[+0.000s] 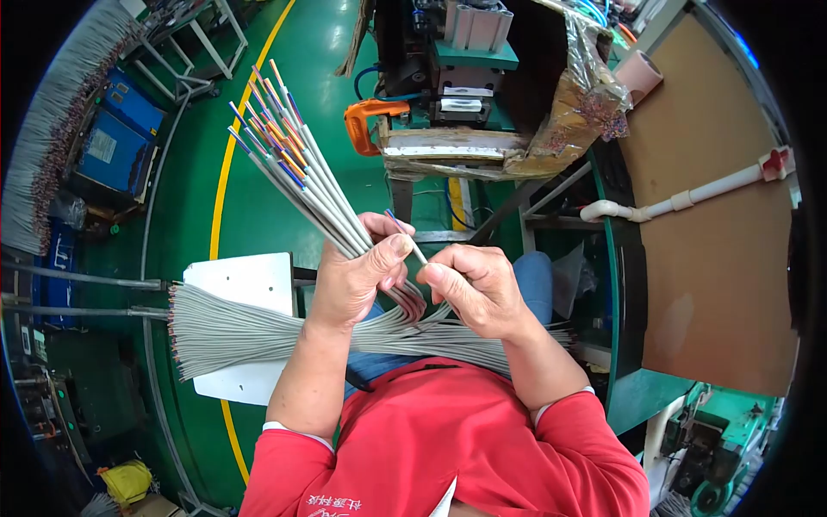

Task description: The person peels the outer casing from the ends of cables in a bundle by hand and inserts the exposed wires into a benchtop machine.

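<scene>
My left hand (355, 274) is wrapped round a bundle of grey cables (332, 207). Their stripped ends fan out up and to the left, showing orange, blue, white and brown inner wires. Between thumb and fingers, my right hand (472, 286) pinches a single grey cable (418, 250) just right of that bundle. The single cable's stripped end, with blue and reddish wires, points up and left close to my left fingertips. Across my lap lies a larger sheaf of grey cables (245, 326), its left part resting on a white board (245, 280).
Ahead stands a machine (469, 65) with a worn, taped ledge and an orange clamp-like handle (362, 125). A brown panel (711, 284) and a white pipe (698, 194) are on the right. More grey cables (60, 103) hang at far left, above blue bins (112, 142).
</scene>
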`<state>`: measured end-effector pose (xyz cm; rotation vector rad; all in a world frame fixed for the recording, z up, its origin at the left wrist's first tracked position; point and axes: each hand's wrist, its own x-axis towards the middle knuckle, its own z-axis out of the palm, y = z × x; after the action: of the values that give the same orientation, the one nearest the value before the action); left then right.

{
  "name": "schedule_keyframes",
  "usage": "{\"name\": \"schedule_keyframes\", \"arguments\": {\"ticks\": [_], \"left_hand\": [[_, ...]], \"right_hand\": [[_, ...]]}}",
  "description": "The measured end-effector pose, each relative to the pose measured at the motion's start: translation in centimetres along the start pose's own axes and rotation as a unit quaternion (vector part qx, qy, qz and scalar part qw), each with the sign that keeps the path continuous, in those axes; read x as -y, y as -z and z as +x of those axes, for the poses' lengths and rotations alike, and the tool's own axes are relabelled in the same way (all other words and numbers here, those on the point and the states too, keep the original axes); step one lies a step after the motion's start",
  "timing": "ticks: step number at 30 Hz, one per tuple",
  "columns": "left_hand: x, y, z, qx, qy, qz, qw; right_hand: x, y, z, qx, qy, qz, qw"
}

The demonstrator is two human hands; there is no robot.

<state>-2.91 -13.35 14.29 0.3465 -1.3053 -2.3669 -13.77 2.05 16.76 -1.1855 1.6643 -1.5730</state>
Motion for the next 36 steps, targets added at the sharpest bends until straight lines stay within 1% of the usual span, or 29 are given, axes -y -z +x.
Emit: {"name": "schedule_keyframes", "arguments": {"ticks": [2, 5, 6, 9, 10, 13, 18, 21, 25, 30, 34, 36], "left_hand": [[-0.1, 0.0, 0.1, -0.005, -0.008, 0.005, 1.0], [-0.9, -0.2, 0.1, 0.009, 0.014, 0.022, 1.0], [-0.9, -0.2, 0.1, 0.007, 0.012, 0.021, 1.0], [-0.7, -0.2, 0.1, 0.01, 0.037, -0.043, 0.998], [-0.6, -0.2, 0.1, 0.008, 0.035, -0.044, 0.998], [-0.5, -0.6, 0.2, -0.011, 0.037, -0.075, 0.996], [-0.7, 0.2, 0.1, 0.006, 0.037, -0.052, 0.998], [-1.2, 0.1, 0.2, 0.003, 0.042, -0.003, 0.999], [-0.6, -0.6, 0.1, -0.027, 0.036, -0.028, 0.999], [-0.5, -0.2, 0.2, -0.025, 0.034, -0.033, 0.999], [-1.3, -0.4, 0.6, -0.007, 0.043, -0.012, 0.999], [-1.7, -0.8, 0.5, -0.019, 0.057, -0.031, 0.998]], "right_hand": [[0.1, 0.2, 0.0, 0.005, -0.007, 0.001, 1.0], [-0.4, 0.3, 0.0, 0.003, 0.039, -0.005, 0.999], [-0.4, 0.4, -0.1, 0.006, 0.04, -0.006, 0.999], [-0.4, 0.5, -0.2, 0.015, 0.025, -0.026, 0.999], [-0.5, 0.3, -0.2, 0.017, 0.025, -0.027, 0.999], [-1.2, -0.7, 0.0, -0.014, 0.062, -0.075, 0.995], [-1.1, -0.9, 0.2, -0.026, 0.084, -0.08, 0.993], [-0.6, -0.1, 0.3, -0.035, 0.091, -0.117, 0.988], [-1.2, -0.8, 0.5, -0.058, 0.116, -0.107, 0.986], [-1.2, -1.2, 0.4, -0.056, 0.106, -0.103, 0.987], [-0.8, -0.8, 0.8, -0.062, 0.095, -0.088, 0.99], [0.0, 0.2, 1.9, -0.137, 0.003, -0.041, 0.99]]}}
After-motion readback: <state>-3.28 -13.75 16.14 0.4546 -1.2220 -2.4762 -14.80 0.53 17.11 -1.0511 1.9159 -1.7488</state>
